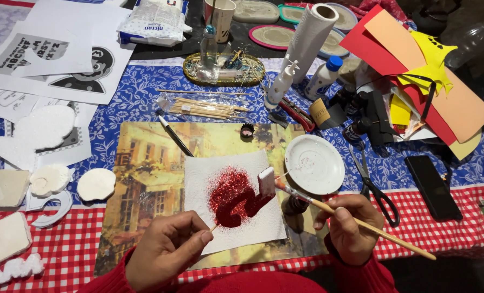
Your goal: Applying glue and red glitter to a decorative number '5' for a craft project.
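The left hand [166, 250] is closed, thumb and fingers pinching a thin stick that carries a red glitter-coated foam shape [236, 202], held just above a white paper towel [198, 179] dusted with loose glitter. The right hand [351, 223] is closed around a wooden-handled paintbrush [328, 206], whose tip sits at the shape's upper edge, where a patch of white foam is still bare.

The stick grip looks slight, so the shape could twist or slip off under the brush's pressure. Wet glue may smear, or glitter may scatter past the towel onto the picture placemat [144, 163] beneath it.

Just beyond the right hand sits a white saucer [314, 164], with black scissors [376, 190] to its right and a dark phone [433, 187] further out. Well beyond both hands lie wooden skewers [204, 107], a paper towel roll [310, 33], glue bottles and coloured foam sheets [415, 59]. Left of the left hand lie white foam cut-outs [46, 127]. The table wears a blue floral and red checked cloth [63, 239]; the room around it is not visible.
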